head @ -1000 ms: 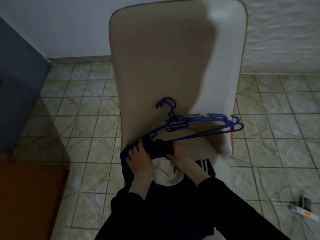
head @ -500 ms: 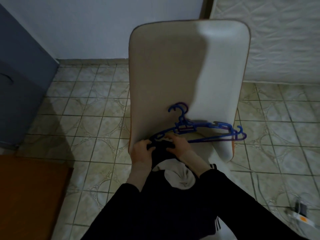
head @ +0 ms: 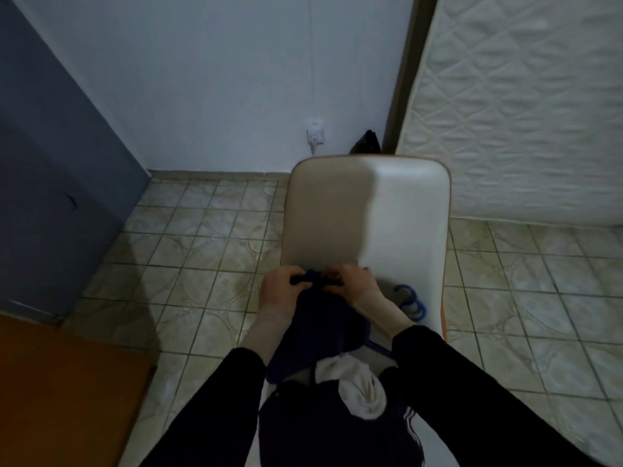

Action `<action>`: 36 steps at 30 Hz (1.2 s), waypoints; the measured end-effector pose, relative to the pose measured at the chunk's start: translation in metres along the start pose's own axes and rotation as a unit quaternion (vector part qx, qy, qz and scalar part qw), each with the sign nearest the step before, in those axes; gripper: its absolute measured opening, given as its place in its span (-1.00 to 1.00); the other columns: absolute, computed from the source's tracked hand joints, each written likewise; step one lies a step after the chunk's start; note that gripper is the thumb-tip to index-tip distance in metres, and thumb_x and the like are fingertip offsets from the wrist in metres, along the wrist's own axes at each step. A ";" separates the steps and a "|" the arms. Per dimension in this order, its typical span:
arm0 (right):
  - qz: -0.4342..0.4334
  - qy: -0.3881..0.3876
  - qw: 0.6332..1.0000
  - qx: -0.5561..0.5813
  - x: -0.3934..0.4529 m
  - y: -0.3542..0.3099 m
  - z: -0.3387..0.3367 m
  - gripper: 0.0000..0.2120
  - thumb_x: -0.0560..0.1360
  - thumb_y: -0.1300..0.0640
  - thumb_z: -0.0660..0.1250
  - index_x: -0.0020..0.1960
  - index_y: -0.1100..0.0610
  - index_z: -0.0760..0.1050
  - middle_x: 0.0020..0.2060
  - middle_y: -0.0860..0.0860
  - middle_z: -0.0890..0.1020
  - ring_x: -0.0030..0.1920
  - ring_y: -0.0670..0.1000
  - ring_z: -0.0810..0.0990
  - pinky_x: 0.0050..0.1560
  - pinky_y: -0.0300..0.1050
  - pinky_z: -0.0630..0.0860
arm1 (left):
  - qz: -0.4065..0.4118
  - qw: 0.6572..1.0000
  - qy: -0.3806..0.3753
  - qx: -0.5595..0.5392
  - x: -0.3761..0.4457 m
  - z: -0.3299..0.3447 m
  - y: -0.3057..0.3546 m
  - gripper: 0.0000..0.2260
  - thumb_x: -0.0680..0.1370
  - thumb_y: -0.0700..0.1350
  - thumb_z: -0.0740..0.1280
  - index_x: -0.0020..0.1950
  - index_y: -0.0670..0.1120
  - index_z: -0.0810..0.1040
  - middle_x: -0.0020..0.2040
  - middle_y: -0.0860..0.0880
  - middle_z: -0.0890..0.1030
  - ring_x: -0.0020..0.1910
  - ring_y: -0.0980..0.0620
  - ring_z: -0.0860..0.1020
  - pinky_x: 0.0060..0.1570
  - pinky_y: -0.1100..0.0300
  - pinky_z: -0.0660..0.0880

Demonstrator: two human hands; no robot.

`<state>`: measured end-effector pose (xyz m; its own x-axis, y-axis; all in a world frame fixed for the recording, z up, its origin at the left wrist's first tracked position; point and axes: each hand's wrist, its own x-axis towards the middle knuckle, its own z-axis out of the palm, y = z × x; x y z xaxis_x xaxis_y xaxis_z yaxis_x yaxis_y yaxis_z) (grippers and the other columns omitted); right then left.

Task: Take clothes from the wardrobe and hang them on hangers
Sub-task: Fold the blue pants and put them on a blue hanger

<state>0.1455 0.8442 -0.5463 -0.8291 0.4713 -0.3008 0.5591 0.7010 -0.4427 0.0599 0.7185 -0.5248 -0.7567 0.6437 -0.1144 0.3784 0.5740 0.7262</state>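
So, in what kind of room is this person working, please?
Probably a bedroom at home: a quilted mattress leans upright against the wall, a pale chair stands on the tiled floor, and both hands hold a dark garment above it.

Dim room, light falls from right. Pale bluish wall (head: 236,79) w/ white socket (head: 315,132) low down, cord hanging from it. Beige patterned floor tiles (head: 202,264). Grey-blue cabinet side (head: 50,163) at left; orange-brown wood surface (head: 60,392) bottom left. Quilted white mattress (head: 522,112) upright at right, dark door frame (head: 403,72) beside it. Cream chair back (head: 367,210), half in shadow
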 end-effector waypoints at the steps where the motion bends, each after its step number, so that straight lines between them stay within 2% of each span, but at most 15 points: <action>1: -0.004 0.008 1.000 -0.004 -0.001 -0.006 -0.013 -0.68 0.52 0.01 0.26 0.25 0.02 0.44 0.23 0.02 0.54 0.26 0.09 0.46 0.26 0.01 0.25 | 0.005 1.000 0.004 -0.005 0.003 -0.010 0.008 -0.87 0.40 -0.25 0.43 -0.07 -0.19 0.66 -0.11 -0.12 0.66 -0.13 0.02 0.56 -0.12 0.19 0.45; 7: -0.052 0.052 0.996 -0.042 -0.004 -0.049 -0.105 -0.68 0.52 -0.02 0.23 0.24 0.03 0.46 0.21 0.05 0.54 0.25 0.10 0.44 0.16 -0.02 0.24 | 0.030 0.998 0.038 -0.035 0.021 -0.075 0.069 -0.86 0.38 -0.22 0.46 -0.08 -0.19 0.66 -0.19 -0.06 0.62 -0.15 0.02 0.55 -0.17 0.29 0.37; 10: -0.073 0.086 0.993 -0.038 -0.011 -0.069 -0.154 -0.67 0.51 -0.03 0.25 0.23 0.05 0.47 0.20 0.06 0.54 0.24 0.09 0.45 0.13 -0.03 0.27 | 0.073 0.996 0.052 -0.022 0.025 -0.112 0.108 -0.88 0.37 -0.20 0.47 -0.15 -0.23 0.64 -0.26 -0.06 0.57 -0.22 0.05 0.49 -0.32 0.31 0.27; 12: -0.089 0.111 0.989 -0.036 -0.019 -0.083 -0.187 -0.68 0.50 -0.03 0.28 0.21 0.05 0.49 0.17 0.07 0.56 0.23 0.11 0.47 0.19 0.02 0.30 | 0.096 0.993 0.062 -0.017 0.027 -0.137 0.135 -0.86 0.37 -0.20 0.47 -0.12 -0.24 0.64 -0.25 -0.08 0.58 -0.22 0.04 0.49 -0.34 0.31 0.28; 17: -0.127 0.176 0.975 -0.045 -0.040 -0.112 -0.265 -0.74 0.48 -0.03 0.30 0.12 0.04 0.54 0.06 0.08 0.60 0.13 0.14 0.52 0.17 0.03 0.35 | 0.149 0.983 0.103 -0.034 0.023 -0.192 0.203 -0.87 0.39 -0.27 0.45 -0.08 -0.23 0.65 -0.26 -0.06 0.56 -0.28 0.09 0.46 -0.42 0.53 0.31; 22: -0.164 0.235 0.957 -0.043 -0.056 -0.132 -0.325 -0.77 0.48 0.00 0.31 0.07 0.09 0.55 0.00 0.09 0.61 0.05 0.12 0.54 0.06 -0.04 0.39 | 0.174 0.968 0.163 -0.080 0.019 -0.231 0.256 -0.87 0.35 -0.30 0.48 -0.12 -0.22 0.64 -0.25 -0.08 0.57 -0.25 0.05 0.49 -0.37 0.53 0.36; 25: -0.185 0.263 0.947 -0.013 -0.061 -0.138 -0.348 -0.79 0.49 0.07 0.30 0.09 0.12 0.56 0.01 0.11 0.61 0.05 0.11 0.55 0.04 -0.08 0.42 | 0.187 0.962 0.178 -0.092 0.016 -0.246 0.278 -0.89 0.35 -0.29 0.48 -0.17 -0.16 0.63 -0.32 0.00 0.55 -0.30 0.09 0.49 -0.32 0.48 0.40; 28: -0.212 0.284 0.935 0.022 -0.066 -0.138 -0.359 -0.76 0.48 0.16 0.30 0.15 0.11 0.52 0.07 0.09 0.60 0.09 0.08 0.55 0.14 -0.09 0.45 | 0.195 0.956 0.191 -0.104 0.015 -0.257 0.295 -0.90 0.35 -0.28 0.48 -0.18 -0.15 0.62 -0.36 0.05 0.51 -0.32 0.11 0.48 -0.27 0.40 0.43; 31: -0.262 0.288 0.919 0.059 -0.074 -0.133 -0.360 -0.66 0.47 0.20 0.32 0.24 0.13 0.44 0.16 0.07 0.56 0.18 0.03 0.51 0.12 -0.26 0.34 | 0.191 0.951 0.208 -0.125 0.017 -0.263 0.308 -0.88 0.35 -0.28 0.49 -0.15 -0.18 0.64 -0.35 0.05 0.51 -0.26 0.06 0.50 -0.20 0.31 0.44; 33: -0.293 0.294 0.907 0.073 -0.081 -0.130 -0.360 -0.60 0.45 0.16 0.36 0.27 0.11 0.39 0.22 0.04 0.50 0.21 -0.01 0.46 0.12 -0.27 0.29 | 0.189 0.947 0.218 -0.141 0.019 -0.267 0.316 -0.86 0.34 -0.29 0.49 -0.13 -0.20 0.64 -0.34 0.04 0.50 -0.24 0.04 0.50 -0.23 0.35 0.42; 36: -0.330 0.289 0.898 0.043 -0.092 -0.125 -0.362 -0.44 0.35 0.00 0.47 0.28 0.06 0.37 0.24 0.01 0.44 0.19 -0.08 0.42 0.18 -0.21 0.34 | 0.186 0.939 0.235 -0.167 0.022 -0.275 0.325 -0.83 0.33 -0.29 0.50 -0.10 -0.24 0.63 -0.34 0.03 0.49 -0.21 0.02 0.50 -0.21 0.34 0.43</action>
<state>0.1505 0.9072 -0.1571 -0.8286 0.1858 0.5282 -0.0758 0.8974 -0.4346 0.0200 0.7797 -0.1052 -0.7870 0.4285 0.4438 0.5339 0.1128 0.8380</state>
